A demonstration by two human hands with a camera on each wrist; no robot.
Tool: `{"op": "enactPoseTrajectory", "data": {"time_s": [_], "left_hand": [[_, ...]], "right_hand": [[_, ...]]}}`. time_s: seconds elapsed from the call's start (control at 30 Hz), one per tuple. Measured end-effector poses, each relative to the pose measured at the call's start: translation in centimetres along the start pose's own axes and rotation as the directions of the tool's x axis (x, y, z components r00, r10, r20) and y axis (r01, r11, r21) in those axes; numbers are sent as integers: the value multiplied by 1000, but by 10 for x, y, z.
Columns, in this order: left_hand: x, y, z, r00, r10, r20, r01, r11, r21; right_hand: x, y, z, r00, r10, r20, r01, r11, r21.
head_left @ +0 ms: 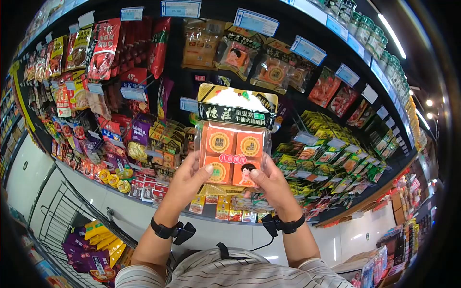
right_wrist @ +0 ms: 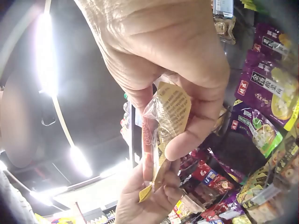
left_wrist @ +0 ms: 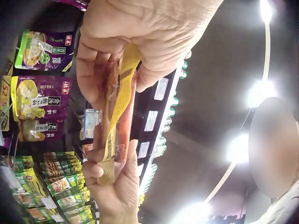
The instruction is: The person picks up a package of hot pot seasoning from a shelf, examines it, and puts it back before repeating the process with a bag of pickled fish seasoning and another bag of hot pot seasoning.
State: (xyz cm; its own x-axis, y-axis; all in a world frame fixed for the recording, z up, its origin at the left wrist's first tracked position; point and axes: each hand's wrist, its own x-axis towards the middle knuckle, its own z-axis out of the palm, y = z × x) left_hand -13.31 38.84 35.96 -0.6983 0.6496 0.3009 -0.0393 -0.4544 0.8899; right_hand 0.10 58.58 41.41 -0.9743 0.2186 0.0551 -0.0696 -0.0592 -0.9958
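Observation:
In the head view, a pack of hot pot soup base is held upright in front of the shelves. It has a black and gold header, a clear wrapper and orange square blocks inside, with a cartoon child at its lower right. My left hand grips the lower left edge, thumb on the front. At the lower right edge my right hand does likewise, fingers behind the pack. Both wrist views look along the pack's edge, where its gold bottom seal and printed gold flap show between the hands.
Similar packs hang on hooks behind, under blue price tags. Green sachets fill the right side, red packets the left. A shopping cart with purple and yellow bags stands at lower left.

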Motion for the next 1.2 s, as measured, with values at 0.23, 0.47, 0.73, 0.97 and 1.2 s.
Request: {"op": "enactPoseTrajectory", "data": {"time_s": [0.23, 0.47, 0.73, 0.97, 1.2], "left_hand": [[-4, -2, -5, 1000, -8, -21, 8, 1000, 18], [-50, -44, -25, 984, -169, -52, 172, 984, 50], [-92, -80, -37, 925, -342, -164, 357, 931, 71], [-90, -88, -33, 941, -299, -160, 299, 954, -25], [-99, -110, -37, 888, -426, -173, 446, 889, 103]], "right_hand": [[5, 12, -3, 1000, -8, 23, 8, 1000, 11], [-14, 66, 5, 992, 46, 118, -40, 998, -55], [-27, 113, 8, 944, 278, 175, -267, 960, -84], [-27, 118, 6, 943, 283, 175, -279, 959, -47], [-41, 146, -3, 930, 347, 121, -346, 938, -31]]}}
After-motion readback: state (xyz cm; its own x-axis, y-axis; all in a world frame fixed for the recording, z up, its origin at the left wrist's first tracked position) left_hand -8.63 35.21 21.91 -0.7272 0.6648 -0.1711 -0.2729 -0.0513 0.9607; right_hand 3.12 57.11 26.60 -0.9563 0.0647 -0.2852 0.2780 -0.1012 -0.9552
